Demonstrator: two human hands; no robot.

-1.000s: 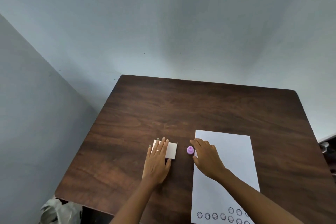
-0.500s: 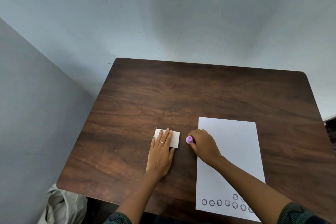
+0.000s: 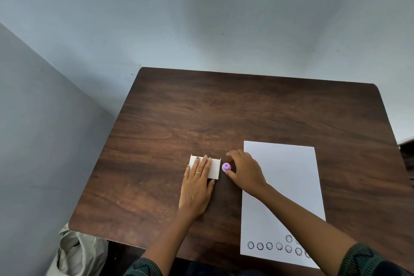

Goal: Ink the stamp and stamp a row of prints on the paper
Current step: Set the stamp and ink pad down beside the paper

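The stamp point(image 3: 226, 166), a small purple knob, stands upright on the table point(image 3: 179, 119), between the white ink pad case point(image 3: 215, 168) just to its left and the paper point(image 3: 289, 181) to its right. The left hand point(image 3: 197, 186) lies flat with straight fingers on the case, apparently to steady it. The right hand point(image 3: 245, 173) curls around the stamp, thumb touching; a closed pinch cannot be confirmed. Earlier prints point(image 3: 268, 246) line the paper's near edge.
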